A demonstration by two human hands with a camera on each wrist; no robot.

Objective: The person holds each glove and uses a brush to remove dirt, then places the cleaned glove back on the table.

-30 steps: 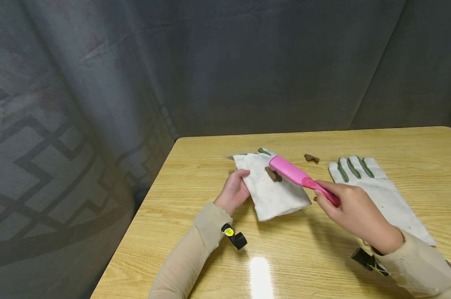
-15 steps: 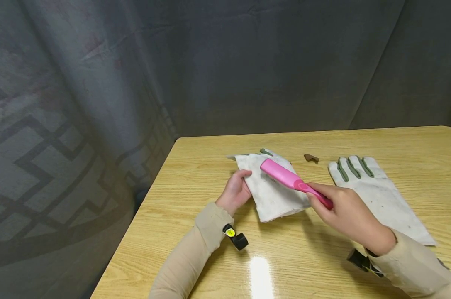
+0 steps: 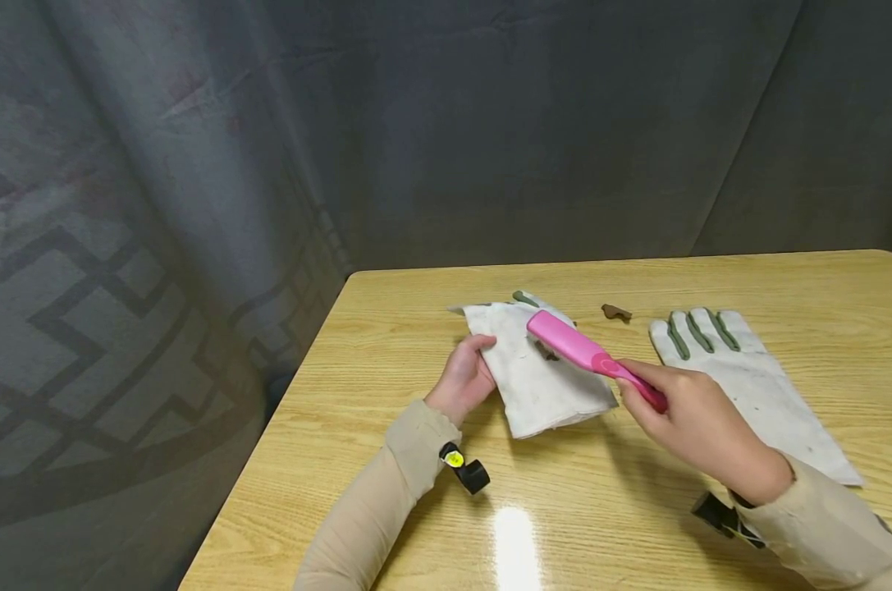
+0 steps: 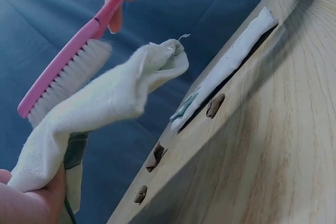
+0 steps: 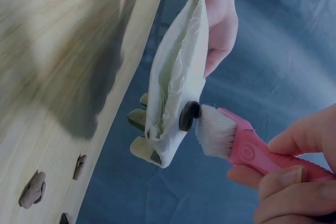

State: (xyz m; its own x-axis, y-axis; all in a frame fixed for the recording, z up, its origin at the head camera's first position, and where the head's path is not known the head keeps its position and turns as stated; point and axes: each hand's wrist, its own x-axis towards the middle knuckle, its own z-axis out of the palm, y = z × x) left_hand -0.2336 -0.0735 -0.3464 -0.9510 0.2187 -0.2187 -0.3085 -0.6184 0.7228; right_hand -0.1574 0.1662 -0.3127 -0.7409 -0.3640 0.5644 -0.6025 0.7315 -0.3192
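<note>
In the head view my left hand (image 3: pixel 463 379) grips the left edge of a white work glove (image 3: pixel 537 402) with green trim, held tilted above the table. My right hand (image 3: pixel 700 419) holds a pink brush (image 3: pixel 567 341) by its handle, its head over the glove. White bristles (image 4: pixel 68 85) meet or nearly meet the glove's cloth in the left wrist view. A small brown curled piece (image 3: pixel 546 353), partly hidden by the brush in the head view, lies on the glove. In the right wrist view this dark piece (image 5: pixel 189 115) sits against the bristles.
A second white glove (image 3: pixel 766 402) with green trim lies flat on the wooden table (image 3: pixel 416 320) at the right. One brown curled piece (image 3: pixel 616 313) rests behind the gloves; several brown pieces (image 4: pixel 155 157) show on the tabletop in the wrist views. A dark curtain (image 3: pixel 519 148) hangs behind.
The brush swept left across the glove, covering the brown piece, then came partway back right, so the piece shows again in part. My left hand and its glove have barely moved.
</note>
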